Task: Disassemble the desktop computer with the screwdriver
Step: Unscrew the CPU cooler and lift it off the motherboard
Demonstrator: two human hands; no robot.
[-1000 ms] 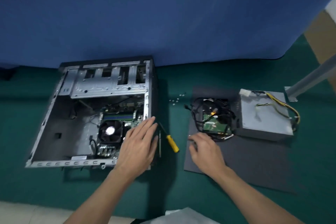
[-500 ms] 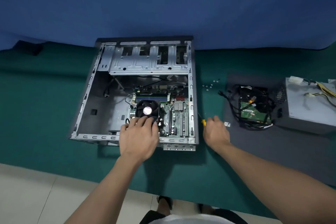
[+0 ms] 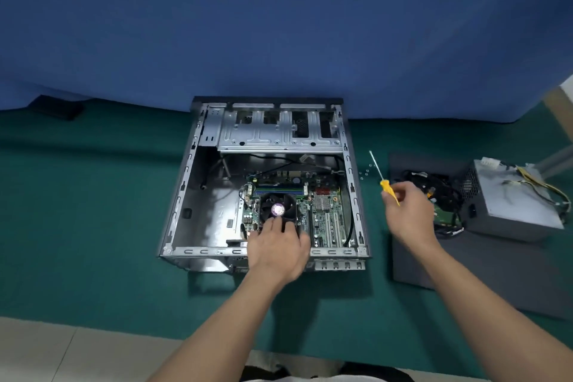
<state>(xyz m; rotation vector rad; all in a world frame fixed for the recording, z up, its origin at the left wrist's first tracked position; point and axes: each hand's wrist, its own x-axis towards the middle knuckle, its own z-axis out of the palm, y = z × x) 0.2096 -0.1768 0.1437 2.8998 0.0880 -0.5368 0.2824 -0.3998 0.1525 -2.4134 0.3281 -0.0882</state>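
- Dim, even light; soft shadow lies before the computer case.
- Glare on the fan hub.
- Edges bow, detail slightly soft.

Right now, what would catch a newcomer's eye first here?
The open computer case lies in the centre, with the left hand resting on its black cooler fan. Right of it, the right hand holds a yellow screwdriver, shaft pointing away. Further right, a grey power supply sits on a dark mat.

Head-worn view, steeply down and forward over the computer case.
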